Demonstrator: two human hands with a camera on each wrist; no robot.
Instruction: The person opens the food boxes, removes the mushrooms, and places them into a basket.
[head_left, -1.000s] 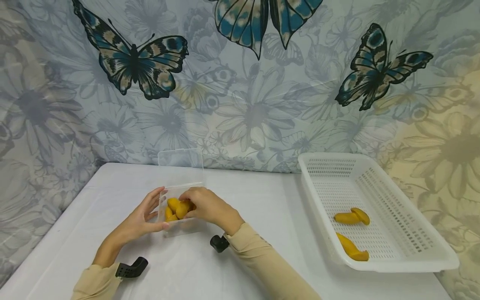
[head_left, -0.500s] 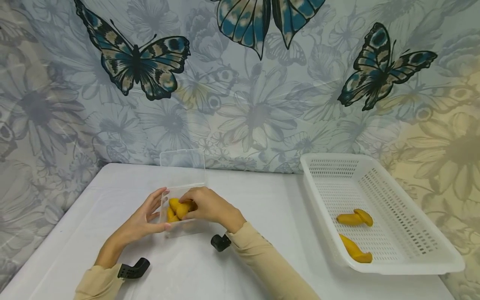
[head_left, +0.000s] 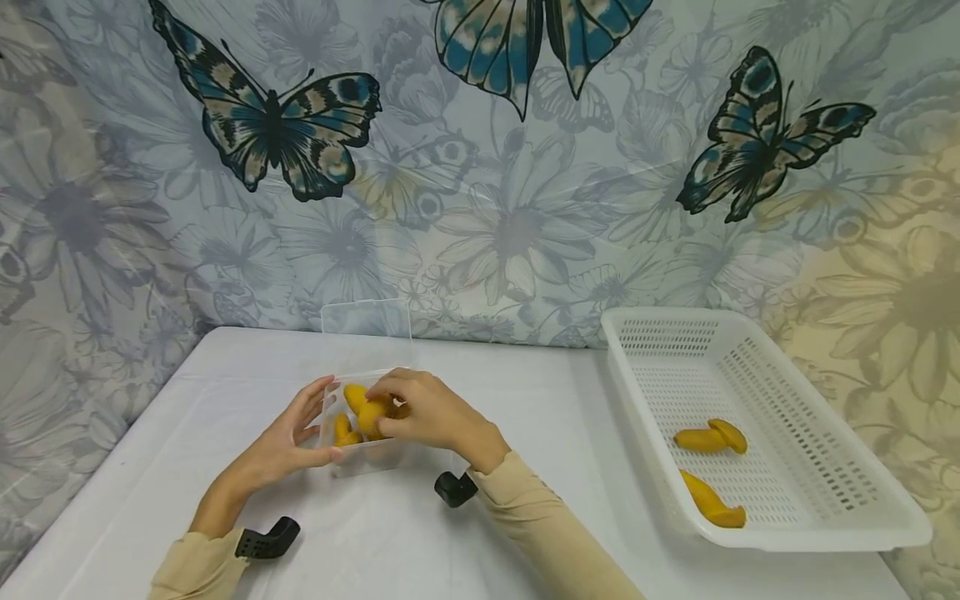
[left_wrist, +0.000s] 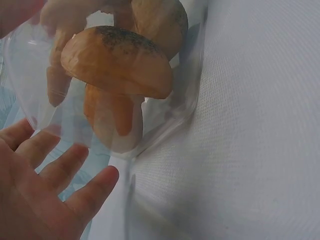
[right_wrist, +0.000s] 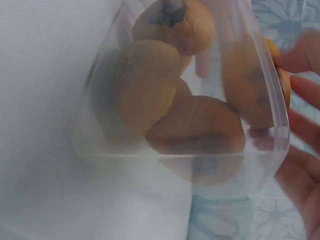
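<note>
While in the right hand's (head_left: 433, 410) pinch, one of the clear box's (head_left: 371, 458) mushrooms (head_left: 373, 419); left hand (head_left: 281, 442) outspread.

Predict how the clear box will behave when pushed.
The clear box may flex, since its walls look thin. Its raised lid could sway, standing up behind it. The yellow mushrooms might shift or roll inside, being rounded and lying at different angles.
</note>
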